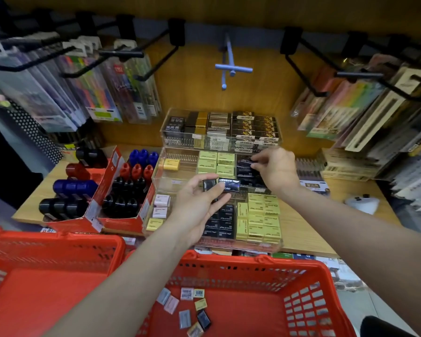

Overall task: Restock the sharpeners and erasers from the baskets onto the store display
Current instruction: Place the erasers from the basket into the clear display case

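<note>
Two red baskets sit closest: the right basket [309,271] has a scatter of small wrapped erasers [187,305] loose on its floor, while the left basket [58,246] shows nothing inside from this angle. Above them the left hand [195,210] grips a couple of dark-wrapped erasers [223,185], thumb on top and fingers curled beneath, held over the clear tiered display tray [153,181]. The right hand [275,166] reaches into the tray's middle tier, fingertips pinching a dark eraser [249,161] down among the dark row in the right-hand compartment, beside the yellow erasers [216,161]. To do this step well, I would seat each piece flush and facing the same way as its neighbours, then feed the next from the left hand so the row fills without toppling, keeping dark wrappers out of the yellow section. The lower tier holds more yellow and dark stock, with a few pale pieces at its left end. Left of the tray, red cardboard boxes [122,207] hold barrel-shaped sharpeners [124,188] in black, red and blue. Everything rests on a wooden shelf [301,229] backed by a wooden panel, with black hooks carrying packaged pens on both sides and one bare blue hook [231,66] at centre
</note>
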